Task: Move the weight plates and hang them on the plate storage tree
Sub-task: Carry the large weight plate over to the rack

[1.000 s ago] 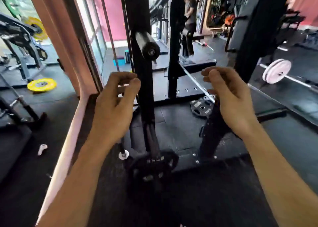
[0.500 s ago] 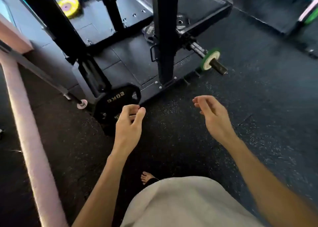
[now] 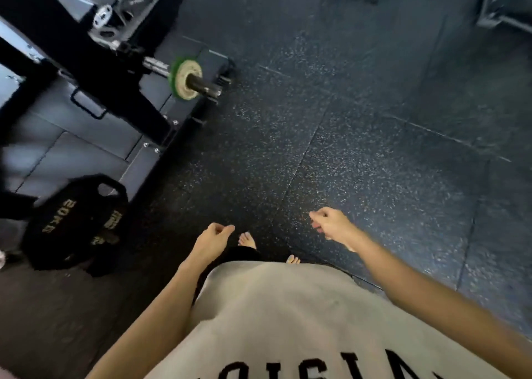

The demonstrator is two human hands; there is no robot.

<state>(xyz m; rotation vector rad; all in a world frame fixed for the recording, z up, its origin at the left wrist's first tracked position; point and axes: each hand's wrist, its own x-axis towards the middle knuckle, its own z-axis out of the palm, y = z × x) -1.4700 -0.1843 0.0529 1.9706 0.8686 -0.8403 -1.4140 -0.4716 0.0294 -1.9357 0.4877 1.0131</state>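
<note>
A black 20 kg weight plate (image 3: 76, 223) with gold lettering hangs low at the left, near the floor. A small green-rimmed plate (image 3: 185, 79) sits on a barbell sleeve sticking out of the black rack (image 3: 86, 62). More dark plates (image 3: 115, 16) lie blurred behind the rack at the upper left. My left hand (image 3: 213, 242) hangs in front of my body with loosely curled fingers and holds nothing. My right hand (image 3: 331, 224) hangs further right, fingers also loosely curled and empty. Both hands are well clear of every plate.
Speckled black rubber flooring (image 3: 359, 134) spreads across the middle and right. My bare feet (image 3: 247, 240) stand below my hands, above my beige shirt (image 3: 288, 321). Dark equipment frames (image 3: 501, 4) stand at the top right corner.
The view has tilted down and swung right from the rack uprights to the floor. Both hands have dropped from chest height to hang low in front of my body, still empty.
</note>
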